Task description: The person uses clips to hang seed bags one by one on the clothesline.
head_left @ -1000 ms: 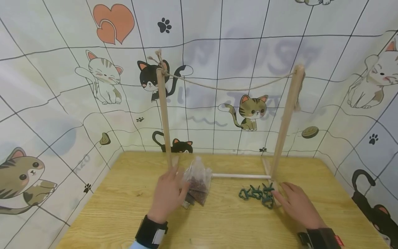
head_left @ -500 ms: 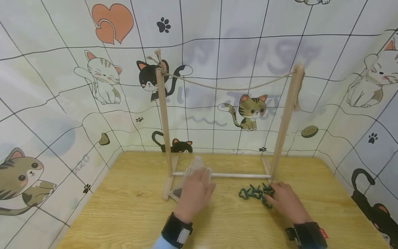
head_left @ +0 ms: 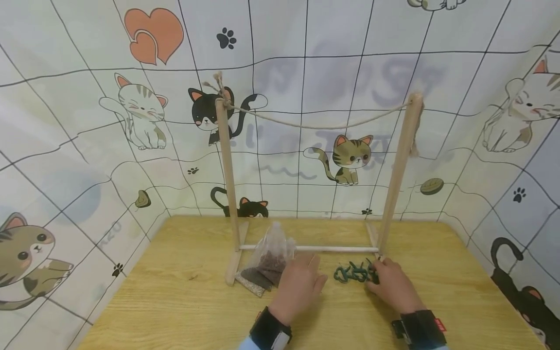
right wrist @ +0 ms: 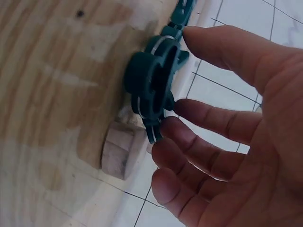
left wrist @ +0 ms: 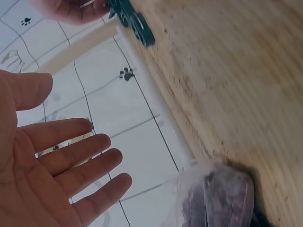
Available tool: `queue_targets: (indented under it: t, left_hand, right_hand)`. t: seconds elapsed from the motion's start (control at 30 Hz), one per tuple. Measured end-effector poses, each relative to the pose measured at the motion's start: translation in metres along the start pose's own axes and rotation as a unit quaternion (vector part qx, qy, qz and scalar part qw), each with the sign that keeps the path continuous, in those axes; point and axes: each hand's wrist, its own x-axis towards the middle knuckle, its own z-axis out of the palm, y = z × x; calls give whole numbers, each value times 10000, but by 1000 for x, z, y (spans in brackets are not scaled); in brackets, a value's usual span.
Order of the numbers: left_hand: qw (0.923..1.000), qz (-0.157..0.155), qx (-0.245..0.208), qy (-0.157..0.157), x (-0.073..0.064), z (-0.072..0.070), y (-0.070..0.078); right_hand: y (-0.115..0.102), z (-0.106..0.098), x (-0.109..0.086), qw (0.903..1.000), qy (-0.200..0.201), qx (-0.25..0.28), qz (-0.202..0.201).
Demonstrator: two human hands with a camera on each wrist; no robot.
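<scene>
Right hand (head_left: 391, 287) at the green clips (head_left: 359, 273); left hand (head_left: 299, 286) released.
Clips sit bunched on the table (head_left: 175, 291), in front of the white crossbar (head_left: 337, 249), near the right upright (head_left: 397, 180). Right thumb and fingertips are around the rightmost clip, half bent; can't tell if it's actually gripped or just touched. Left fingers are extended, palm bare, holding nothing, between the clips and the clear bags (head_left: 270, 262) by the left upright (head_left: 226, 175). Cord (head_left: 306, 127) sags between the upright tops, no clips on it. My read: step in hand is picking up a clip. Next move calls for a firm pinch on one, without dragging neighbours along.
</scene>
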Motion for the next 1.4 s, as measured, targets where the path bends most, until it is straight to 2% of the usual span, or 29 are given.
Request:
queue_targets:
  t: [0.2, 0.43, 0.53, 0.7, 0.87, 0.97, 1.03, 1.13, 1.2, 1.3, 1.4]
  left_hand:
    - [9997, 56, 48, -224, -2, -1, 6]
    - [9998, 76, 69, -189, -1, 0, 5]
    - [9998, 10, 15, -192, 0, 0, 4]
    - [9992, -199, -232, -240, 2, -1, -1]
    - [9936, -576, -850, -465, 3, -10, -7]
    - [9808, -933, -1573, -683, 4, -16, -9]
    - [9686, -1107, -2088, -776, 6, -20, -9]
    - [9477, -1243, -2815, -849, 8, -26, -9]
    - [9343, -1233, -3225, -885, 9, -29, -9]
    - [9163, -1191, -3707, -933, 10, -32, -8]
    - [9063, -1104, -3966, -959, 12, -32, -8]
  right_hand:
    - [-4, 6, 1, 9998, 189, 52, -5]
    - [-6, 8, 2, 9995, 294, 114, -26]
    - [-4, 8, 3, 9994, 260, 211, 84]
    - [-2, 0, 4, 9965, 239, 763, 228]
    - [-13, -12, 5, 9846, 842, 1524, -160]
    - [-27, -17, 5, 9703, 1271, 2015, -429]
    - [-37, -20, 4, 9563, 1513, 2424, -618]
    - [-52, -22, 5, 9330, 1664, 3079, -840]
    - [-61, -22, 5, 9186, 1666, 3452, -958]
    - [-72, -23, 5, 9028, 1520, 3916, -922]
    - [-80, -21, 4, 8863, 1161, 4429, -698]
